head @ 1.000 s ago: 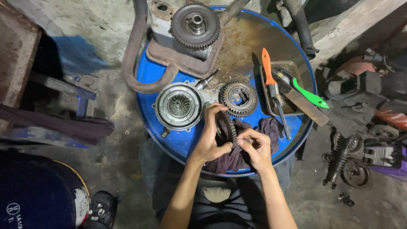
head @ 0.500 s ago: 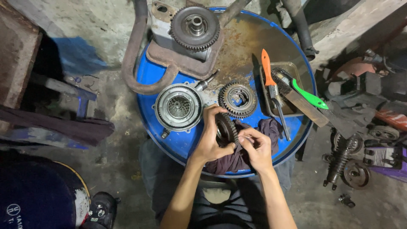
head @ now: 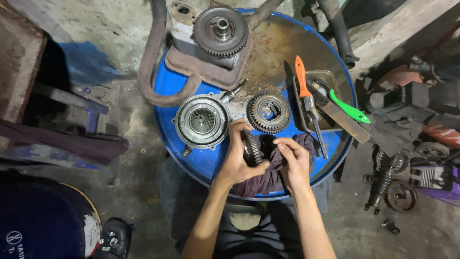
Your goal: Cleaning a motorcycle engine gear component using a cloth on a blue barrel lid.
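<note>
On the blue drum (head: 191,163) serving as my tabletop, I see a dark rag (head: 273,175). My left hand (head: 237,156) keeps a closed grip around a toothed gear (head: 251,147), held on edge; my right hand (head: 293,160) pinches the rag against it.

The lower part of the dark gear (head: 250,147) is covered by the left hand (head: 238,158). Much of the dark rag (head: 268,175) is hidden under the right hand (head: 293,163). The toothed assembly (head: 220,31) is cut off by the top edge, and the blue drum (head: 201,163) is partly hidden by the forearms.
</note>
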